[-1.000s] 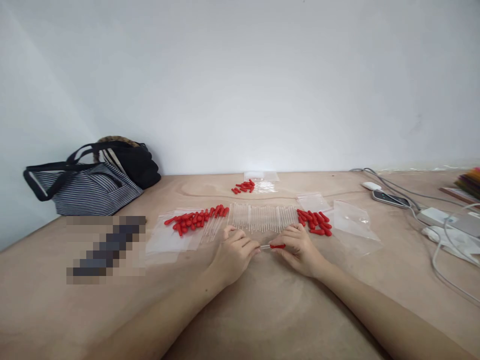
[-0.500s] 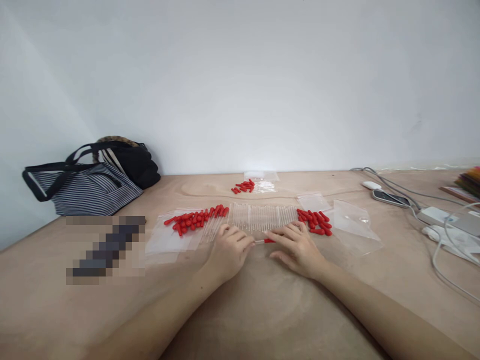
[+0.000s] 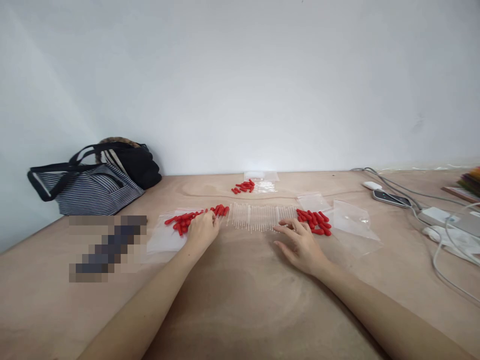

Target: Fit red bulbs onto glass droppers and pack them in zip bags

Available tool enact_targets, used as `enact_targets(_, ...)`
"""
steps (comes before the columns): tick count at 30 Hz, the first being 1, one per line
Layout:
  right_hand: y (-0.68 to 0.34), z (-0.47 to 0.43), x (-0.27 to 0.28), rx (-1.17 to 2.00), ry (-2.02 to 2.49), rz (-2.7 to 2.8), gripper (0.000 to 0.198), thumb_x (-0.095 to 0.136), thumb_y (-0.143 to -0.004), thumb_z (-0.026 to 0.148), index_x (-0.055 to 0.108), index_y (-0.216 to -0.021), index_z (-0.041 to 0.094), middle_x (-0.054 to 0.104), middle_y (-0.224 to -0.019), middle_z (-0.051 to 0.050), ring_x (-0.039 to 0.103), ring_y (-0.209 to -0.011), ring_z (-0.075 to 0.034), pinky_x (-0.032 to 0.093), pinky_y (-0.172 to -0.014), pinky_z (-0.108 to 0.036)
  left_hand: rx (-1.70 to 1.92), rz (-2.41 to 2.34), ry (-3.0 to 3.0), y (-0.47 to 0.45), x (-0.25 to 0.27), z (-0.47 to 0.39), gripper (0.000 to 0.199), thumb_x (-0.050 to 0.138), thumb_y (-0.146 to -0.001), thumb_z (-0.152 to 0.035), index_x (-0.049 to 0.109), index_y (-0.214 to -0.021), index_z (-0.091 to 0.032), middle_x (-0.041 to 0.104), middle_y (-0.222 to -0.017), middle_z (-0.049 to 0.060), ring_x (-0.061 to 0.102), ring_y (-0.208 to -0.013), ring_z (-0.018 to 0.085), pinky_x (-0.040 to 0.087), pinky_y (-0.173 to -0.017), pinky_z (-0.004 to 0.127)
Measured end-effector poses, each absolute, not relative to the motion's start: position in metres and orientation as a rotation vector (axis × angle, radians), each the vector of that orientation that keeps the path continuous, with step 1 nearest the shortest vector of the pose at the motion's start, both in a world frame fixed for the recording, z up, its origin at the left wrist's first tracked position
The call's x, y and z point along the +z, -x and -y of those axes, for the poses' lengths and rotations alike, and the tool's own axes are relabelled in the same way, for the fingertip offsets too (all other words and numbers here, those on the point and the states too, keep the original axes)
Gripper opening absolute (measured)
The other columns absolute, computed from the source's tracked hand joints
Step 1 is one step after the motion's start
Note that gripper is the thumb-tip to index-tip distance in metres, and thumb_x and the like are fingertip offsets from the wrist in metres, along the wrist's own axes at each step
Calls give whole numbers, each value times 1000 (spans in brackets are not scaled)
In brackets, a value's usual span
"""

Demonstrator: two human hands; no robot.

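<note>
My left hand [image 3: 203, 231] is closed, fingers curled down over droppers with red rubber bulbs [image 3: 222, 210] at the left; what its fingertips pinch is hidden. Loose red bulbs [image 3: 181, 223] lie beside it on clear plastic bags [image 3: 165, 243]. In the middle, a row of clear glass dropper tubes [image 3: 253, 217] lies side by side, tips toward me. At the right end of that row hovers my right hand [image 3: 303, 245], its fingers apart and holding nothing visible. Another pile of red bulbs [image 3: 318, 220] is just beyond its fingers.
Farther back lies a small group of red bulbs [image 3: 245, 186] with thin clear tubes [image 3: 266, 186]. Flat plastic bags [image 3: 354, 227] rest at the right, near a phone [image 3: 391, 198] and white cables [image 3: 437, 260]. A striped bag [image 3: 97, 192] stands at the left against the wall.
My left hand has moved left from the middle to the droppers there. The tube with a red bulb is gone from between my hands. My right hand has opened and shifted slightly right.
</note>
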State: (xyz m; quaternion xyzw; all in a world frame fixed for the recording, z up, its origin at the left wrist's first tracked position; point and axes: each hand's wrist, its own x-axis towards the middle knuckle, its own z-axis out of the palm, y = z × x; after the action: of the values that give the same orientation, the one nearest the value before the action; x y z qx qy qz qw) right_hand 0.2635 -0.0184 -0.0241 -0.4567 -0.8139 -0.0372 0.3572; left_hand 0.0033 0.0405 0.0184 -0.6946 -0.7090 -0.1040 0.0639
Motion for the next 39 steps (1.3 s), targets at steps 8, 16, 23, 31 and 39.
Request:
enact_targets(8,-264,19,-22,-65,1199,2101,25,49,-80,24,57,-103,21,53,-106,-11,54,-83,-20,39,-78,-41,-256,2131,2098,-13,17,-53,20,44,-78,-22,62,-83,-15,66,-83,14,62,-82,29,45,-68,35)
enact_targets(16,-269,16,-23,-77,1208,2090,24,49,-80,26,58,-102,22,53,-106,-11,55,-82,-20,38,-77,-41,-312,1989,2135,-26,18,-50,20,44,-80,-26,61,-86,-18,61,-96,10,56,-92,25,41,-78,34)
enact_targets(23,-271,15,-23,-68,1210,2086,23,50,-80,26,58,-100,21,52,-106,-11,55,-83,-20,38,-78,-40,-238,2003,2098,-47,17,-56,24,48,-77,-30,66,-82,-14,60,-97,16,51,-98,30,35,-83,42)
enact_targets(31,-274,13,-22,-108,1249,2054,22,51,-79,27,60,-99,23,54,-103,-9,55,-80,-19,38,-75,-39,-104,2221,2014,-54,21,-77,24,52,-73,-28,66,-88,-15,64,-97,16,56,-96,29,37,-81,39)
enact_targets(39,-287,4,-19,-187,1338,2009,19,52,-77,28,61,-92,21,58,-95,-8,56,-83,-21,36,-73,-37,-80,2290,2038,-49,33,-80,20,55,-71,-30,65,-79,-15,66,-86,17,60,-87,31,41,-71,39)
